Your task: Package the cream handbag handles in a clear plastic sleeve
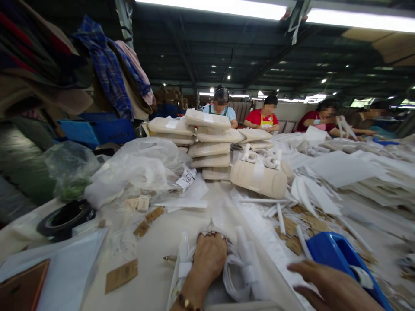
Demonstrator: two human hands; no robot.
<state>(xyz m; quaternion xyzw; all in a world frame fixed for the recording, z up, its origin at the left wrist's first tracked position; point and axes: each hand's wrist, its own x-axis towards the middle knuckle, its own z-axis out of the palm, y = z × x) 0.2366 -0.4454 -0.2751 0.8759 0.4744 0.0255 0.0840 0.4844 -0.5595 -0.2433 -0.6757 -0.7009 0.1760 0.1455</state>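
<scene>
My left hand [210,255] reaches in between straps wrapped in white, its fingers curled down at the far part of a cream bag; the fingertips are hidden. A rolled wrapped strap [238,276] lies just right of that wrist. Slightly blurred, my right hand [327,280] is held with the fingers apart and nothing visible in them. Close beside it stands a blue tape dispenser [340,250]; whether they touch I cannot tell. A pen [170,258] and a brown card tag [121,275] lie left of the bag.
Folded cream bags [209,149] are stacked ahead, with one bag [259,179] leaning in front. White sheets [350,166] pile up at right, near brown tags [293,235]. Clear plastic bags [139,166], a black tape roll [66,218] and a phone-like object [24,285] lie left. Several co-workers sit beyond.
</scene>
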